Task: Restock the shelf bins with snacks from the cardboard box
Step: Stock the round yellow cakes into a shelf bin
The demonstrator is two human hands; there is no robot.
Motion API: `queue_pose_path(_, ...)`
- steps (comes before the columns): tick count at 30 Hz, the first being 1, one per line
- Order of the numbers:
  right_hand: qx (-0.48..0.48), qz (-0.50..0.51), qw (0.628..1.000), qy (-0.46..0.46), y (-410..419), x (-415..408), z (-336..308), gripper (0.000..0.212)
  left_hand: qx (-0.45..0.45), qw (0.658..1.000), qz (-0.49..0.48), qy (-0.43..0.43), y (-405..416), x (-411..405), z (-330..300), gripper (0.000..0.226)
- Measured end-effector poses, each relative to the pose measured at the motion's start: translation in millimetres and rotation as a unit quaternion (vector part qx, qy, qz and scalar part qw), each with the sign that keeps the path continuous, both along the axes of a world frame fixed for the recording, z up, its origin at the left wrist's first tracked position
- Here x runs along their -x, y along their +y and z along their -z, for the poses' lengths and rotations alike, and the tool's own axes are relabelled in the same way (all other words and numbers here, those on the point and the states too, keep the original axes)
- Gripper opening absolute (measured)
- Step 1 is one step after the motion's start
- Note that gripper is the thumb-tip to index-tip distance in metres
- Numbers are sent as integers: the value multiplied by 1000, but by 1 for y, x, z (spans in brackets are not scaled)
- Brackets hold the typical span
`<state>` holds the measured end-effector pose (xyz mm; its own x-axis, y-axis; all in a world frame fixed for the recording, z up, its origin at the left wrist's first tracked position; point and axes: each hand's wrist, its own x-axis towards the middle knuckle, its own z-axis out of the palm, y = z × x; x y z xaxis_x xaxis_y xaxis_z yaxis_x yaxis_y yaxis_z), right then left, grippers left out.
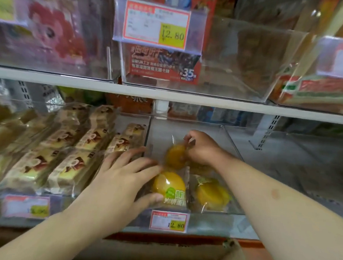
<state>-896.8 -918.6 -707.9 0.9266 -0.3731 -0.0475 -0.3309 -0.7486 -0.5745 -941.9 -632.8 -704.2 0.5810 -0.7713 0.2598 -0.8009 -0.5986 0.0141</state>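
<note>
A white metal shelf board [188, 100] is running across the scene from left to right, tilting slightly downward to the right. Below it, grey slotted uprights [270, 129] are standing against the far back panel, one at left and one at right. A red-orange strip [248, 243] is showing along the near shelf edge. Soft, even light is falling throughout.

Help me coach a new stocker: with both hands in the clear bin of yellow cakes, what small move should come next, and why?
Probably lower the rear cake pack that the right hand pinches by its wrapper, setting it flat behind the front-left pack that the left hand rests on. The clear bin shows bare floor behind the front row.
</note>
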Motion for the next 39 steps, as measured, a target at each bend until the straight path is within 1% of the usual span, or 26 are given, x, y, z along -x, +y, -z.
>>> queue_pose_path(2,-67,20,997,-45,-2,17,-8,44,-10,999,-14,30,0,2,-4,63)
queue_pose_path(4,-135,29,988,-72,-2,34,-18,52,-9,997,-27,70,-1,5,-9,73)
queue_pose_path(7,-199,35,974,-106,-4,54,-28,55,-19,995,-38,95,-5,8,-19,90)
queue_pose_path(9,-222,57,965,-124,-2,63,-34,57,-23,993,-46,104,-9,10,-29,91)
queue_pose_path(11,-250,62,957,-132,-2,71,-38,67,1,994,-61,95,-17,12,-43,79)
queue_pose_path(12,-266,57,953,-135,-2,77,-41,67,27,993,-70,86,-22,10,-49,72)
queue_pose_path(13,-282,41,948,-141,-3,82,-44,61,60,992,-76,85,-28,7,-55,70)
queue_pose_path(15,-303,4,940,-158,-1,94,-48,46,127,982,-73,117,-43,-2,-66,82)
queue_pose_path(17,-304,-18,936,-175,3,101,-50,42,173,970,-62,159,-60,-10,-73,89)
queue_pose_path(19,-283,-25,941,-187,3,103,-50,43,183,963,-69,183,-78,-18,-76,77)
queue_pose_path(20,-244,-24,951,-186,1,104,-51,47,179,964,-68,184,-86,-24,-76,68)
queue_pose_path(21,-185,-23,967,-174,-5,106,-51,53,163,969,-66,174,-93,-29,-76,61)
queue_pose_path(23,-66,-14,990,-127,-19,116,-53,63,111,982,-64,135,-105,-43,-73,51)
queue_pose_path(24,-22,-8,994,-104,-27,122,-52,64,88,986,-68,121,-110,-50,-70,47)
queue_pose_path(25,7,-7,996,-86,-35,127,-47,64,64,988,-75,116,-115,-58,-67,43)
queue_pose_path(27,35,-13,997,-74,-49,135,-32,63,13,993,-77,93,-123,-74,-59,39)
queue_pose_path(28,29,-18,996,-80,-53,137,-25,61,-10,995,-73,73,-126,-83,-55,37)
queue_pose_path(30,-24,-16,994,-109,-60,139,-8,58,-45,995,-76,38,-133,-98,-45,27)
queue_pose_path(31,-48,-11,990,-130,-62,138,0,58,-61,995,-76,25,-136,-104,-40,21)
queue_pose_path(33,-62,-5,982,-180,-65,133,13,55,-96,993,-73,2,-143,-112,-33,10)
queue_pose_path(36,-98,0,971,-219,-68,128,26,53,-153,985,-83,-5,-152,-121,-24,12)
queue_pose_path(39,-113,-6,967,-229,-70,128,29,52,-161,981,-106,-6,-158,-129,-22,14)
